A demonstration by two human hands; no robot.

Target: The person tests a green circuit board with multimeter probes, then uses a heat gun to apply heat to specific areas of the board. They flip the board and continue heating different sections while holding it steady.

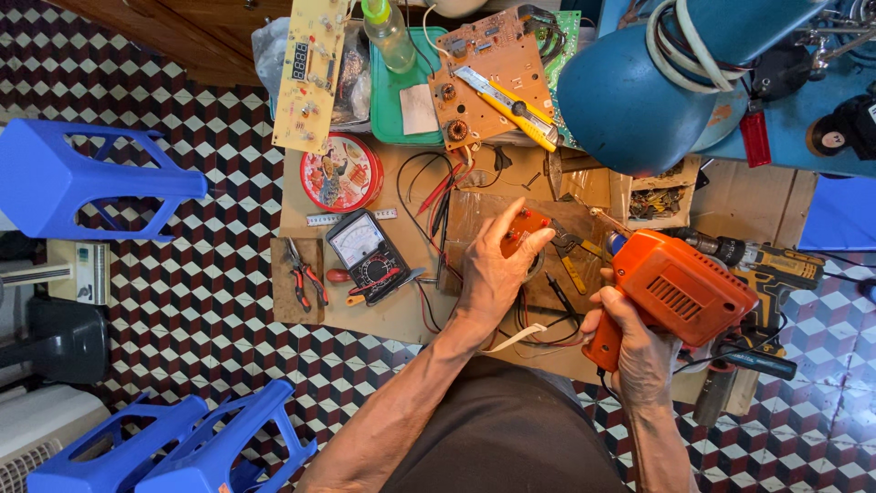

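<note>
The left hand [493, 274] lies palm down on the cardboard-covered counter [401, 315], its fingers clamped on a small orange block [522, 230], thumb on one side and forefinger curled over the top; the block sits near the counter's middle, at 12 o'clock from the hand. The right hand [639, 351] is wrapped shut on the grip of a boxy orange plastic solder gun [671, 288] with a slotted vent on its flank, its metal tip pointing toward 10 o'clock, close to the block; whether tip and block touch cannot be told. At 9 o'clock from the left hand lies a dark multimeter [368, 254] with a pale dial face and red and black leads looping away, and farther at 9 o'clock red-handled pliers [304, 274] rest on a brown board. At 11 o'clock sits a round red tin [341, 172]. At 12 o'clock a brown circuit board [484, 73] carries a yellow knife [509, 105], beside a green tray [401, 110]. A glossy blue lamp shade [630, 91] bulges at 1 o'clock. A yellow-and-black drill [766, 265] lies at 3 o'clock from the gun. 3 blue plastic stools [82, 178] stand on the checkered tile floor [210, 310].
</note>
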